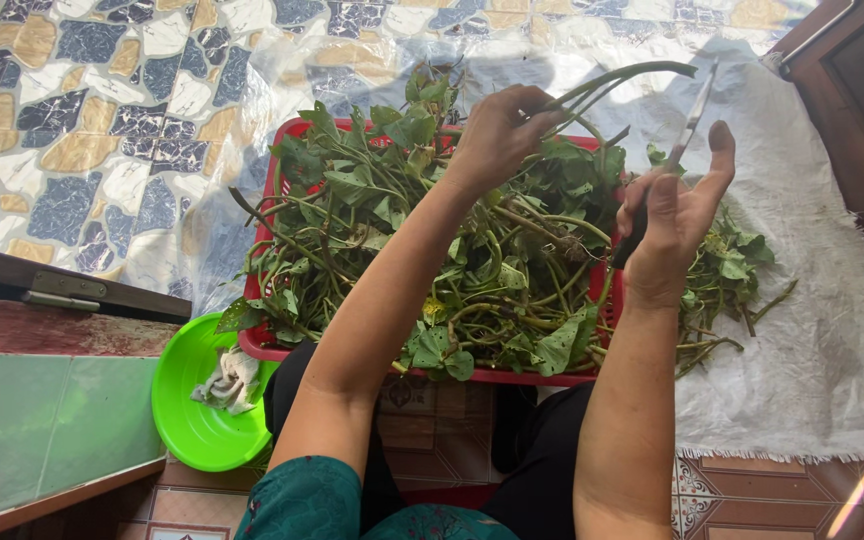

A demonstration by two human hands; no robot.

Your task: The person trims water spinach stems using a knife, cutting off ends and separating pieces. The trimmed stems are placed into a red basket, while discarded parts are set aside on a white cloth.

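Overhead, the left hand is pinching a few long green stems between closed fingers, holding them up above a red basket heaped with leafy greens. Beside it, the right hand is gripping a knife (blade pointing up, close to the stems). More greens are lying on a white sack; a green bowl is sitting just left of the basket.

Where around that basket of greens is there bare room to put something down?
The white cloth lies bare right of the loose stems, out to its frayed edge. The patterned floor is open left of the red basket. Crowded: the basket itself, heaped with leafy stems, and the green bowl touching its corner, holding a crumpled rag.
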